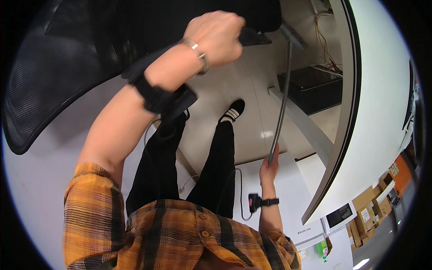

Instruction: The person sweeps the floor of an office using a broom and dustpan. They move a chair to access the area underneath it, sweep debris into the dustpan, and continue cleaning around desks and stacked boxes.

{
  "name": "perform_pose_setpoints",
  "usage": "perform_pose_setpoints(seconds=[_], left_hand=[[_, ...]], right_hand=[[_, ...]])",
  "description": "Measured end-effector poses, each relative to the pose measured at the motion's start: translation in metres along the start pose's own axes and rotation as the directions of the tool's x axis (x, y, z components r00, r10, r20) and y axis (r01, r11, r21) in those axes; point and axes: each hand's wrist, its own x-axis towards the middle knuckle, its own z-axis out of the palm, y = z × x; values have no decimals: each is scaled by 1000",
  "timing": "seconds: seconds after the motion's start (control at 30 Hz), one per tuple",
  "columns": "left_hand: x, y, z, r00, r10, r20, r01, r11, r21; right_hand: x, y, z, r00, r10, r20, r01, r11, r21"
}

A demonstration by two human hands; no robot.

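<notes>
My right hand (269, 167), low in the view, is closed around the end of a long grey metal handle (282, 98). The handle runs away from me to a blurred broom head (293, 36) by the floor under the desk. My left hand (216, 38) is curled in front of a black office chair (162, 20); its fingertips are hidden, so whether it grips the chair does not show. Straps with small black devices sit on both forearms, and a metal bracelet is on the left wrist.
On the right curves a white desk (378, 101) with a dark edge; its slanted grey leg (303, 125) stands near the handle. Beneath it are a black box (310, 87) and loose cables (325, 44). A white appliance (283, 192) is beside my right arm, cardboard boxes (366, 212) farther right.
</notes>
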Motion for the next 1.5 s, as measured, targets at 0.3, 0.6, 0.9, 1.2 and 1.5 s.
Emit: perform_pose_setpoints(seconds=[0.3,0.6,0.9,1.2,1.5], left_hand=[[46,35,54,994,-96,56,83,979,188],[24,32,38,999,-13,-29,19,977,211],[-145,49,-157,854,349,-384,-257,927,273],[-168,-30,-296,548,-131,-826,79,991,-104],[-129,-3,-264,640,-522,-564,-303,502,-810]], right_hand=[[88,-45,39,907,336,253,-416,631,654],[-68,-69,-77,691,345,635,-723,317,614],[-95,-45,-73,807,282,519,-544,698,466],[-156,-12,-56,825,193,531,-295,949,114],[-155,-33,-84,891,89,445,-98,995,-3]])
